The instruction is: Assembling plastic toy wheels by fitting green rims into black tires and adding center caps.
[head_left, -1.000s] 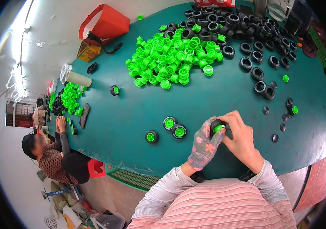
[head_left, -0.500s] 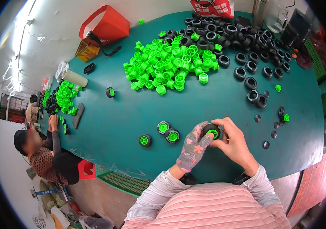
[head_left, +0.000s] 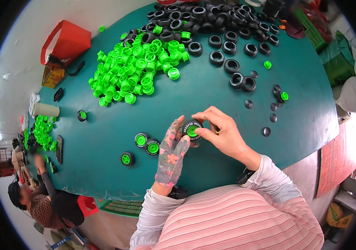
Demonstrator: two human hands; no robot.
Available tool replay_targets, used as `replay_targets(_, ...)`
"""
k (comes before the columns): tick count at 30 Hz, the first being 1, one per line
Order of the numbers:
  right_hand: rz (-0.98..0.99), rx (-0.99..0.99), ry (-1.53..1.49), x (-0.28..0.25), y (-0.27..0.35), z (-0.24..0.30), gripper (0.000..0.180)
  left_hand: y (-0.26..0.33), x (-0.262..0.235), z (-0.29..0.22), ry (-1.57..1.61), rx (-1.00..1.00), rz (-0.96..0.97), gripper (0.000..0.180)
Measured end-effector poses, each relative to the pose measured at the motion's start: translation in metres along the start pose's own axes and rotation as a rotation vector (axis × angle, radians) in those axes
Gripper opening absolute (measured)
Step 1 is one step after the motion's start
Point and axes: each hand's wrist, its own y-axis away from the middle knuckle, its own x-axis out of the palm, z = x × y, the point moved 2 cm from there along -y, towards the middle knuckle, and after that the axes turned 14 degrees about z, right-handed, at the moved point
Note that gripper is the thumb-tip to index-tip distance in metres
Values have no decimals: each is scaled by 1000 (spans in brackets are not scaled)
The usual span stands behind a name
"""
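A toy wheel point(head_left: 192, 130), a black rubber tyre with a bright green hub inside, is held up over the table near its front. My left hand point(head_left: 172, 156), in a grey flowered fingerless glove, grips its left side. From the right, my bare right hand point(head_left: 223, 133) has its thumb pressed on the green hub and its fingers curled at the tyre's upper edge; both hands are closed. Left of my glove lie three finished wheels: one point(head_left: 141, 140) touching another point(head_left: 153, 147), and a third point(head_left: 127, 158) slightly apart.
Beyond my hands is a heap of green hubs point(head_left: 123, 73), with black tyres point(head_left: 201, 12) piled behind it and loose tyres point(head_left: 216, 58) to its right. Small black discs point(head_left: 266, 131) lie at right. A red bag point(head_left: 76, 41) stands far left; a co-worker point(head_left: 36, 200) sits at left.
My view has swung to the right, so the table's things sit further left. The wheel's lettered tyre face and hub now show upward, and my right thumb has come onto the hub.
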Motion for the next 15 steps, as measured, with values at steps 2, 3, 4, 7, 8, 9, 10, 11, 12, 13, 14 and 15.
replay_targets(2, -7, 58, -64, 3, 0, -3, 28, -1, 1, 3, -20, 26, -46, 49)
replay_targets(3, -10, 86, -95, 3, 0, -5, 27, -1, 1, 4, -29, 40, -69, 46)
replay_targets(4, 7, 93, -108, 4, 1, -4, 26, -2, -4, 8, -38, 23, -71, 44)
replay_targets(7, 17, 88, -119, 5, 2, -3, 24, -7, -12, 19, -70, 29, -100, 40)
replay_targets(8, -7, 69, -106, 7, 1, -3, 24, -6, -3, 15, -84, 69, -124, 40)
replay_targets(9, -30, 51, -93, 8, 1, -4, 24, -6, 5, 11, -98, 108, -149, 40)
replay_targets(10, -22, 58, -85, 8, 1, -4, 24, -6, 10, 7, -48, 110, -142, 39)
replay_targets(11, -15, 66, -78, 8, 0, -4, 23, -7, 15, 3, 1, 111, -136, 39)
replay_targets(12, -7, 73, -71, 8, 1, -4, 23, -8, 17, 1, 51, 113, -130, 39)
replay_targets(13, -20, 82, -52, 7, 1, -1, 23, -8, 16, 2, -43, 101, -136, 38)
replay_targets(14, -33, 91, -32, 6, 2, 4, 22, -7, 13, 2, -137, 88, -141, 37)
replay_targets(15, -46, 101, -13, 6, 3, 7, 22, -7, 12, 2, -231, 75, -146, 36)
